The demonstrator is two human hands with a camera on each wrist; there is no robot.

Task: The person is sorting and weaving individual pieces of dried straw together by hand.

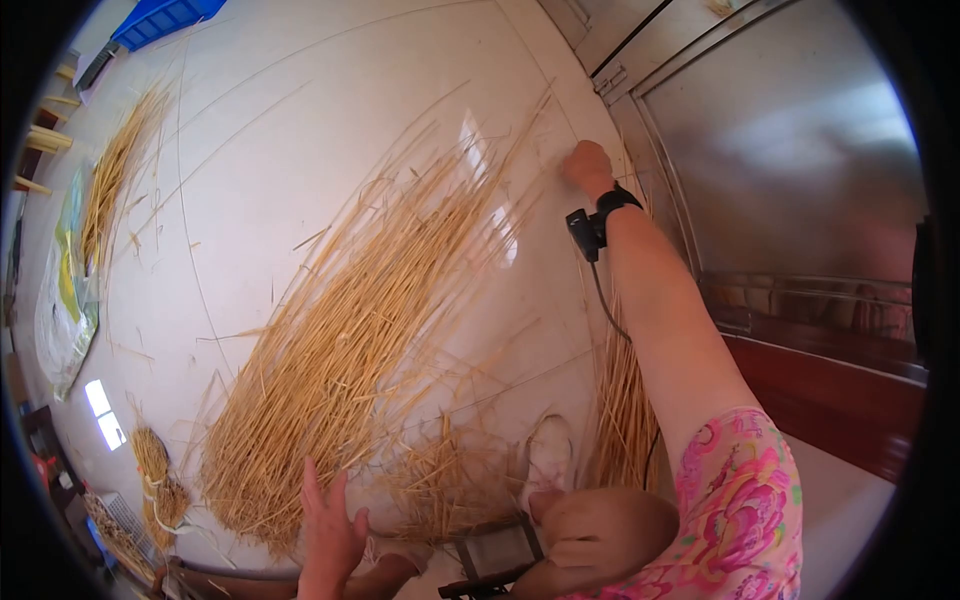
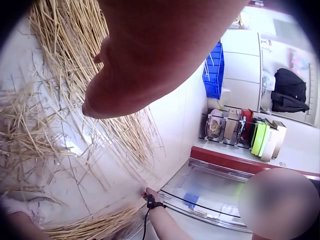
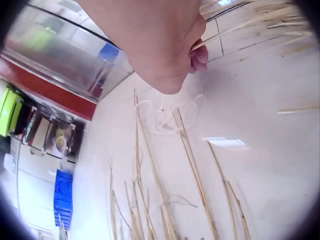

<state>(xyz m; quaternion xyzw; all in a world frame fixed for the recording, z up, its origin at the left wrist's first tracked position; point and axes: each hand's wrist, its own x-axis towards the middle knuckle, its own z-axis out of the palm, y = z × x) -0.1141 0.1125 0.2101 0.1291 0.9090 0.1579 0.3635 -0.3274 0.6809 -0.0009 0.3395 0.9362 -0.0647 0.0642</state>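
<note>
A long heap of golden straw stalks lies slantwise across the pale floor. At its near end my left hand hovers with fingers spread, holding nothing. My right hand reaches far forward, low over the floor beside the metal cabinet. Its fingers are curled, and in the right wrist view a thin straw stalk runs out from between them. Below that hand a pale, translucent loop of strip lies on the floor, near several thin stalks. A second straw row lies along the cabinet, under my right forearm.
A metal-fronted cabinet with a red base borders the right side. Loose straw scraps lie by my shoe. At left are a tied straw bundle, a plastic bag with straw, and a blue crate farther back.
</note>
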